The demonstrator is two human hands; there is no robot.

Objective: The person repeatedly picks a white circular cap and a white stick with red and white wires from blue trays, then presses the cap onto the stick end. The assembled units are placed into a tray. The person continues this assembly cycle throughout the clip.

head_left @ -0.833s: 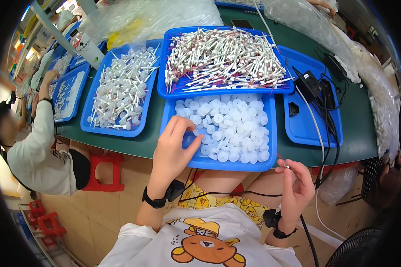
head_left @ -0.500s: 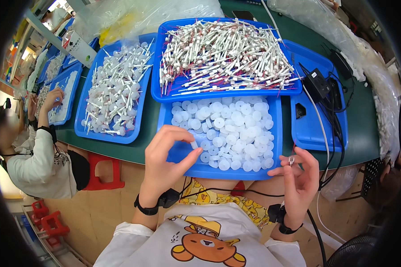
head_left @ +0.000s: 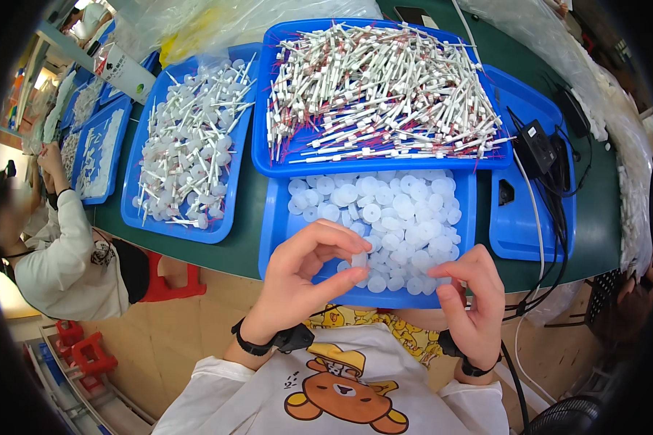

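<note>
A translucent white disc (head_left: 360, 259) is pinched between the thumb and index finger of my left hand (head_left: 305, 272), over the near left part of a blue tray (head_left: 276, 217). That tray holds a heap of similar round discs (head_left: 403, 210) with small centre holes. My right hand (head_left: 475, 301) hovers at the tray's near right edge, its thumb and fingers curled toward each other. What it holds, if anything, cannot be made out. Partly over the disc tray sits another blue tray (head_left: 384, 168), piled with thin white sticks (head_left: 384, 94) that have red wires.
At left, a blue tray (head_left: 132, 203) holds sticks joined with discs (head_left: 189, 145). A blue tray (head_left: 515, 235) on the right carries a black adapter (head_left: 533, 145) and cables. A person (head_left: 65, 246) works at the far left beside red stools (head_left: 170, 279).
My left hand has moved right with the disc, closer to my right hand. The right hand has turned, hiding the small metallic piece seen in it before. The other person's raised hand has shifted left.
</note>
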